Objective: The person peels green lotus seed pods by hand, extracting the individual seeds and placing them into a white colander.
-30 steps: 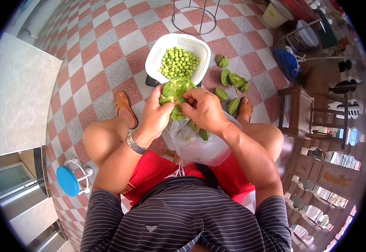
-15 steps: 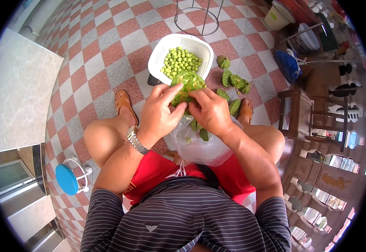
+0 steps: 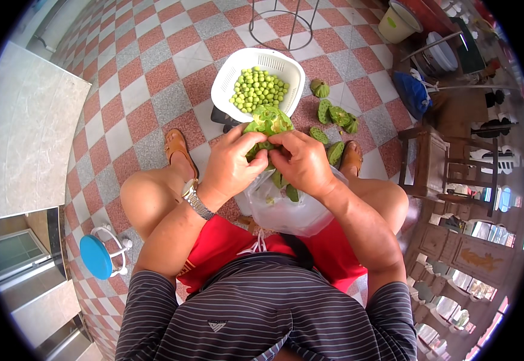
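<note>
Both my hands grip a green lotus seed pod, torn open on top with its pale inner cells showing. My left hand, below a metal wristwatch, pinches the pod's near left side. On the near right side, the fingers of my right hand press into it, close to the left fingertips. Just beyond stands a white plastic basket with many round green lotus seeds in it. Under my hands a translucent plastic bag hangs between my legs, holding green pod pieces. My fingers hide the pod's underside.
Several lotus pods lie on the checkered tile floor, right of the basket. A metal ring stand is beyond it. A wooden chair stands at the right, a blue-topped stool at the left.
My left fingers have drawn in nearer to the right ones, and more of the pod's torn top shows. The pod sits slightly lower. The basket has barely shifted.
</note>
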`<state>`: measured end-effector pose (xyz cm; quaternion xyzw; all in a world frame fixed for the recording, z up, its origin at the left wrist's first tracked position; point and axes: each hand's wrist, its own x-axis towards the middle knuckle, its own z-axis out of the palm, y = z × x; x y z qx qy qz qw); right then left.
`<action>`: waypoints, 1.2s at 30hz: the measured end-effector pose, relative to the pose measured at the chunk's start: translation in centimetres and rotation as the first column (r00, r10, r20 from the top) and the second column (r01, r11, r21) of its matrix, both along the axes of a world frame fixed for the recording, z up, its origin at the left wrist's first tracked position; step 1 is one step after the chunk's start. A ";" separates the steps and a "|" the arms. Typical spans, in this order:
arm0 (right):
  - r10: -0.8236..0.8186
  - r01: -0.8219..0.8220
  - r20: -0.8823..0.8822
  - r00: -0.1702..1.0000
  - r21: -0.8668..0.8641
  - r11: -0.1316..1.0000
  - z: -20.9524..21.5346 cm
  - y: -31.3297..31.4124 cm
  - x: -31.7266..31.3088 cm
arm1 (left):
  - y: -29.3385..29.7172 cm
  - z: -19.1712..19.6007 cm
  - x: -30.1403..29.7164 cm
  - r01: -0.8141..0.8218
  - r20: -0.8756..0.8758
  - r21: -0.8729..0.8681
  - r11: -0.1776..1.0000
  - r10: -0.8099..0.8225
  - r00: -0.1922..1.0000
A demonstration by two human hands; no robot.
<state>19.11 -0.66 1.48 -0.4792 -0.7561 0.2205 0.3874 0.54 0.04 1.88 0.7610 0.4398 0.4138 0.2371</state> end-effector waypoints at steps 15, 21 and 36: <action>0.001 -0.006 -0.081 0.997 -0.067 0.998 0.4 -0.3 -0.1 | -0.4 0.1 0.3 -0.034 -0.043 0.077 0.996 0.037 0.998; 0.031 -0.034 -0.069 0.997 -0.041 0.999 0.5 -0.3 0.1 | -0.3 0.2 0.1 -0.041 -0.040 0.054 0.998 0.043 0.998; 0.049 -0.083 -0.143 0.989 -0.243 0.966 1.1 -0.2 0.8 | -0.1 0.1 -0.5 0.051 0.102 -0.137 0.989 -0.037 0.994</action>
